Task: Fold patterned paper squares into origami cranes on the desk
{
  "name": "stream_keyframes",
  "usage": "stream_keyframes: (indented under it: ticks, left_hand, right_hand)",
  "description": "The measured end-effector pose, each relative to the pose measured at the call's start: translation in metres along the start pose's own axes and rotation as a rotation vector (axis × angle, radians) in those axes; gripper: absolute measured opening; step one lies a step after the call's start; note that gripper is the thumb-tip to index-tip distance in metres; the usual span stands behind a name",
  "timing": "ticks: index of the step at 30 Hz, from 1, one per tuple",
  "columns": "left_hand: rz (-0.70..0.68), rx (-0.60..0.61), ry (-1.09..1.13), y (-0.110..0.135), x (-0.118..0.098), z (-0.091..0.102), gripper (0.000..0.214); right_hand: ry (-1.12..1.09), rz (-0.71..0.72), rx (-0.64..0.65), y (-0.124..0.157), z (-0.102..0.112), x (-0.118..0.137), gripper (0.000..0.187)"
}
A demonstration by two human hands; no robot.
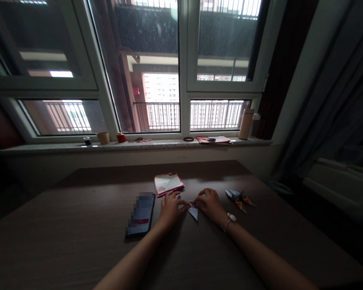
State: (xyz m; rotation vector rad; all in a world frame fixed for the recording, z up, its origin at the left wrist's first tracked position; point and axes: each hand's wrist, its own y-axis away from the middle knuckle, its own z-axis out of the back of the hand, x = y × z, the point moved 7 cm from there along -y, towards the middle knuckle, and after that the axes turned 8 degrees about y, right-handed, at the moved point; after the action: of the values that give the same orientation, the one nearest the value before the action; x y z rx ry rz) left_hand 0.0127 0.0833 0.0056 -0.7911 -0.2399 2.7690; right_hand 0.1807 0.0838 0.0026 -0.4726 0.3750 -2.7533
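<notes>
A small folded piece of paper (193, 213), pale with a pointed lower end, lies on the brown table between my hands. My left hand (171, 207) pinches its upper left side between thumb and fingertips. On its upper right side, the curled fingers of my right hand (210, 203) grip the same paper; a bracelet circles that wrist. The fingers partly cover the paper's top. Left of my left hand lies a phone (142, 213), its screen partly blurred out. Just beyond that hand is a stack of printed paper sheets (168, 183).
Several folded paper pieces (238, 198) lie right of my right hand. Along the windowsill (166, 144) stand a paper cup (103, 138), a red spool-like item (121, 138) and a tan bottle (246, 124). Red printed papers (219, 139) with scissors-like handles on them lie there too.
</notes>
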Motion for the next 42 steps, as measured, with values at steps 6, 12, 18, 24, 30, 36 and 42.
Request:
stream_keyframes:
  ticks: [6,12,18,24,30,36,42]
  left_hand:
    - [-0.022,0.012,-0.07,0.004,-0.008,0.006,0.018]
    - [-0.051,0.023,-0.087,0.006,-0.011,0.008,0.021]
    - [-0.059,-0.011,-0.06,0.005,-0.009,0.003,0.02]
    - [-0.038,-0.049,-0.062,0.0,-0.01,0.002,0.017]
    - [-0.002,-0.001,-0.065,0.001,-0.008,0.005,0.022]
    - [0.015,0.035,-0.059,0.002,-0.006,0.004,0.032]
    - [0.018,0.055,-0.07,0.006,-0.009,0.007,0.041]
  right_hand:
    - [-0.016,0.008,0.094,0.002,0.0,-0.001,0.02]
    - [-0.015,0.077,0.148,0.006,0.004,0.003,0.029]
    - [0.047,0.094,0.038,0.005,0.005,0.005,0.024]
    - [0.085,0.039,-0.045,0.002,0.005,0.007,0.019]
    - [0.072,0.037,0.025,0.001,0.003,0.004,0.023]
    - [0.06,0.047,0.072,0.002,0.002,0.002,0.028]
    - [0.059,0.058,0.065,0.003,0.004,0.003,0.03]
